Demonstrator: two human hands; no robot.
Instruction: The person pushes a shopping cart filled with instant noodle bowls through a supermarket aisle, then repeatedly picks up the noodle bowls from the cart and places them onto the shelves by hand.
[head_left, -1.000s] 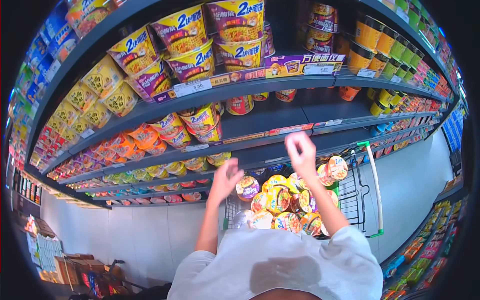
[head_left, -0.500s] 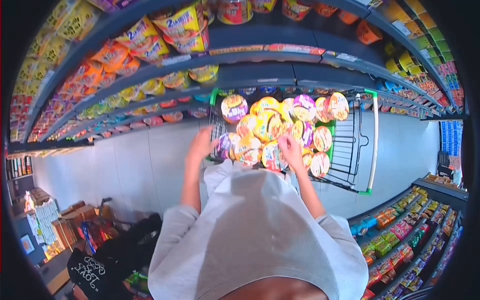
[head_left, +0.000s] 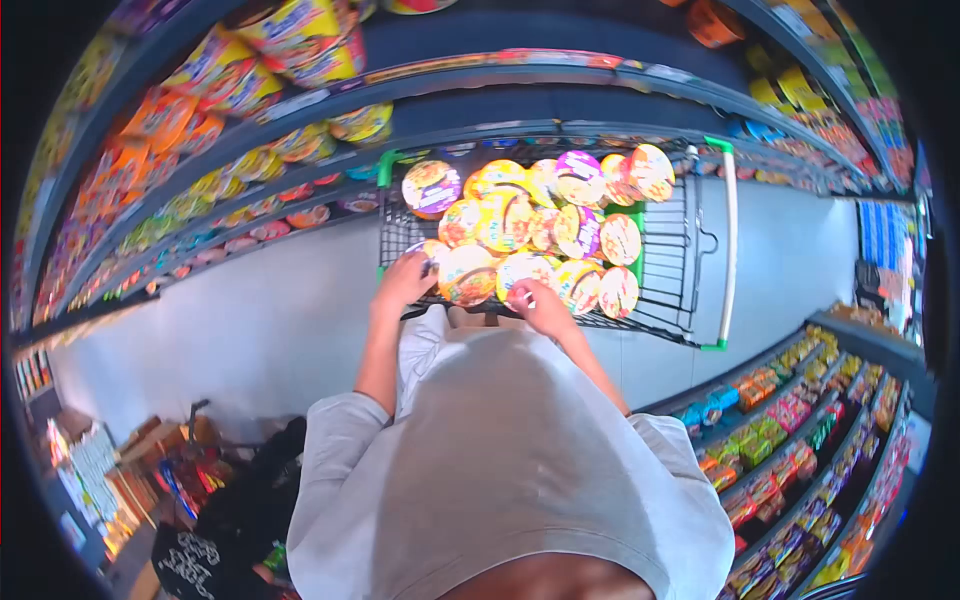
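In the head view my left hand (head_left: 404,281) is at the near left corner of a wire shopping cart. Its fingers curl over an instant noodle cup (head_left: 429,250) with some purple on the lid, most of which the hand hides. Farther right, my right hand (head_left: 543,306) has its fingers bent around the near rim of another instant noodle cup (head_left: 523,272) with a pale yellow lid. Between the two hands sits a yellow-orange noodle cup (head_left: 467,277). More round-lidded cups, yellow, white and purple, lie in rows behind, including a purple one (head_left: 579,178).
The cart's white handle (head_left: 730,245) with green ends is on the right. Shelves (head_left: 480,75) of noodle cups and bags run behind the cart. Snack racks (head_left: 790,450) stand at lower right. A person in black (head_left: 215,540) and cardboard boxes (head_left: 160,445) are at lower left.
My left hand has come down onto the corner cup. My right hand has lowered from above the cups to a near-row rim. The whole view has shifted, with the cart now farther left and higher.
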